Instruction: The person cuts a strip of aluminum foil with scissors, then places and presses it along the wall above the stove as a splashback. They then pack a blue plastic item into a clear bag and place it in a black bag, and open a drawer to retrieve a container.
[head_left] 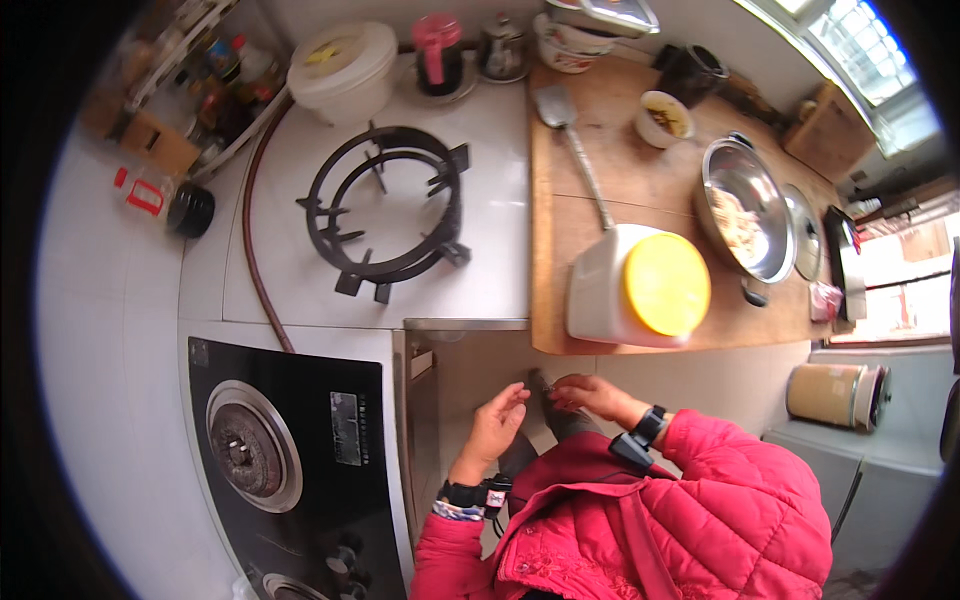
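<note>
My left hand (497, 420) is raised in front of my body, near the counter's corner. Its fingers point up and nothing shows in them. Opposite it, my right hand (592, 395) reaches leftward with loosely bent fingers and appears to hold nothing. A small gap separates the two hands. Both hang over the floor, just below the front edge of the wooden board (620, 190). Nearest to them on that board is a white container with a yellow lid (667, 284). Behind it lies a metal spatula (585, 165). A steel pan (775, 225) holds pale food strips (735, 222).
A black pot stand (385, 270) is on the white counter. At lower left is a black gas cooktop (320, 470). Along the back are a lidded white bucket (345, 75), a pink-topped jug (437, 50) and a bowl of dark food (664, 118). A glass lid (803, 235) lies beside the pan.
</note>
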